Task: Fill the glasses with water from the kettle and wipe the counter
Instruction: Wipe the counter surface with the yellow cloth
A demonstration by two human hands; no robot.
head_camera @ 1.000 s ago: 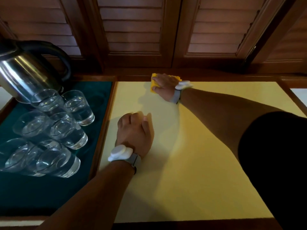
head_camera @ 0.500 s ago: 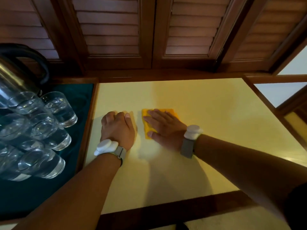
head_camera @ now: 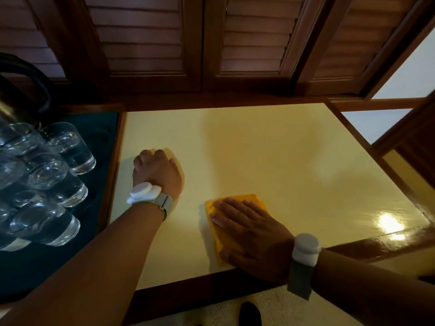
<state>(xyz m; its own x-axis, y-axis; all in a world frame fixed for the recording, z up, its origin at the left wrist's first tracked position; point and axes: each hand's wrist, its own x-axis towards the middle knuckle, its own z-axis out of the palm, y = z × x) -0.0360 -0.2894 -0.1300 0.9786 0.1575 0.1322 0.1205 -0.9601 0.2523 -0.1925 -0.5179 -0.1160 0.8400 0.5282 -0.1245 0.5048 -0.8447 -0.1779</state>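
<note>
Right hand: the right hand [head_camera: 254, 234] is lying flat with straight fingers, pressing down on the cloth and gripping nothing.
Cloth: the square, bumpy, orange-yellow cloth [head_camera: 244, 200] is lying on the counter near the front edge, its far and left sides peeking out from under the fingers.
Left hand: the left hand [head_camera: 156, 172] is curling into a fist (nothing is showing inside it) and resting on the counter, near the tray's wooden side.
Counter: the shiny, pale yellow counter top [head_camera: 270, 149] with dark wooden edges is bouncing back a bright light near its right front corner.
Glasses: the clear round glasses [head_camera: 70, 149] are holding water and crowding together on the dark green tray [head_camera: 101, 128] to the left, well apart from the cloth.
Kettle: the shiny metal kettle with a black handle [head_camera: 14, 95] is standing behind the glasses, partly cut off.
Wrists: a white-and-grey wrist band [head_camera: 306, 249] is sitting on each wrist.
</note>
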